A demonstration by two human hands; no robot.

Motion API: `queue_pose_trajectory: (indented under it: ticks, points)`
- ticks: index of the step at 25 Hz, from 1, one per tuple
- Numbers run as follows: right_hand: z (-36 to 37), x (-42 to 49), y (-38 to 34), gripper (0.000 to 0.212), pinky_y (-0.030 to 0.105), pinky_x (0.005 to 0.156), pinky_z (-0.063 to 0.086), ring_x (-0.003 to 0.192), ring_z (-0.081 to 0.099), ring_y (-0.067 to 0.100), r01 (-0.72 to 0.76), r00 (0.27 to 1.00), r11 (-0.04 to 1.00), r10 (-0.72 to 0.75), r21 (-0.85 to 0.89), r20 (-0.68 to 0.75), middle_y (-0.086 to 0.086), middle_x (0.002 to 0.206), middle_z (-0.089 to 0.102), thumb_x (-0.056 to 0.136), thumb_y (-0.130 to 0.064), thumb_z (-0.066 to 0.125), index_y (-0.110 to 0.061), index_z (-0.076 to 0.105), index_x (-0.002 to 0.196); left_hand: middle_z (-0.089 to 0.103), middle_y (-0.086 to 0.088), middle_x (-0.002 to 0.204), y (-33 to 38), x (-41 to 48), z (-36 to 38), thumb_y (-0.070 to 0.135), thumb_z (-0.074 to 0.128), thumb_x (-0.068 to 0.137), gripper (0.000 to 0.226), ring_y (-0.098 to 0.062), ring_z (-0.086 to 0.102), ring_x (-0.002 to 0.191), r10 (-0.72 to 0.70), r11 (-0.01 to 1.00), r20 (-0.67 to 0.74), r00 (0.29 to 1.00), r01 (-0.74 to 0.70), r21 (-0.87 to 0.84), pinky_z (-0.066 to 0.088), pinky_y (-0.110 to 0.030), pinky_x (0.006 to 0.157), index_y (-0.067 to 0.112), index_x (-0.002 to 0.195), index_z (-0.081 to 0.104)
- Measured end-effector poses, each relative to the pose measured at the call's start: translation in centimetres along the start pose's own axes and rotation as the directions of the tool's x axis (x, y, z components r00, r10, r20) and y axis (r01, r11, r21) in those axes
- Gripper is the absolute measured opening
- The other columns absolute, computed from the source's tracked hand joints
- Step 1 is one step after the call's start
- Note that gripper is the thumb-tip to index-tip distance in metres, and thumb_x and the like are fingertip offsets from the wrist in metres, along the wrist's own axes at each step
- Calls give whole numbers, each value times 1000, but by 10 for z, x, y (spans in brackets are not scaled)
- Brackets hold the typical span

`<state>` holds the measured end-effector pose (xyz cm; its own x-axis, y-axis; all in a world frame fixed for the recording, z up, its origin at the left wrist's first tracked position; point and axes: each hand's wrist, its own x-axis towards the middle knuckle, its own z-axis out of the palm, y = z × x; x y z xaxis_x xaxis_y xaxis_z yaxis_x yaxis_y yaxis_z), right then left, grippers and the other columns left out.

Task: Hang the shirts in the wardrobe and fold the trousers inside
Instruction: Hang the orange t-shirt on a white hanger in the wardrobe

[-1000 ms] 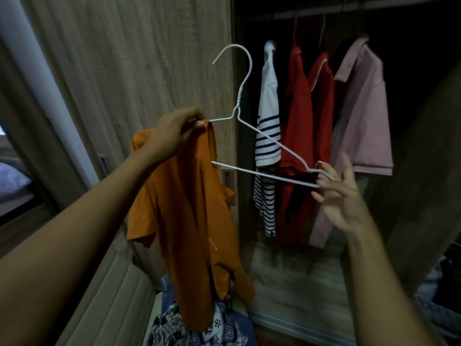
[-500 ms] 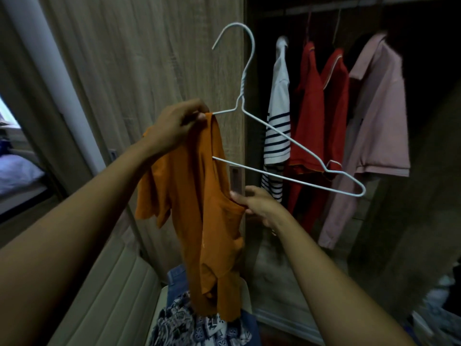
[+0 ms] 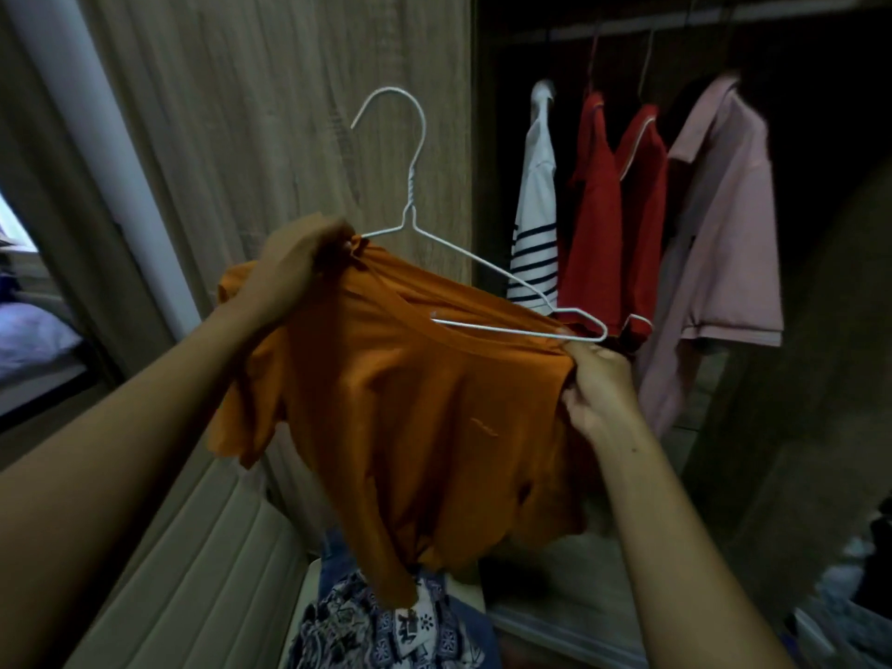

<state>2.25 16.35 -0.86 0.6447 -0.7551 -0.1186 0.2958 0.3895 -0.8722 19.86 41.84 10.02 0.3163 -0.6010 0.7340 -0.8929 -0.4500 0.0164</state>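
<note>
Held up at centre frame: orange shirt (image 3: 425, 403), partly over a white wire hanger (image 3: 412, 185). Left hand (image 3: 289, 272), fingers curled, gripping collar and hanger end together. Right hand (image 3: 598, 383), fingers pinching the neckline by the hanger's other end. Upper right, in the wardrobe (image 3: 796, 379): striped shirt (image 3: 536, 224), red shirts (image 3: 598, 224), pink shirt (image 3: 724, 224), all hanging.

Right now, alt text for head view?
Two hands fit an orange shirt onto a wire hanger: left hand grips the collar, right hand pinches the neckline by the hanger's free end. Four shirts hang in the wardrobe behind.
</note>
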Motion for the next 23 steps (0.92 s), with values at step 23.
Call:
queue_pose_trajectory:
  ticks: [23]
  points:
    - [-16, -3, -113, 37, 38, 92, 43, 104, 57, 25, 645, 671, -37, -451, -763, 589, 5, 105, 63, 83, -51, 56, -27, 67, 109, 65, -17, 91, 39, 13, 32, 9, 53, 89, 16, -26, 58, 84, -138, 977, -213, 967, 97, -193, 33, -21, 68, 0, 94, 66]
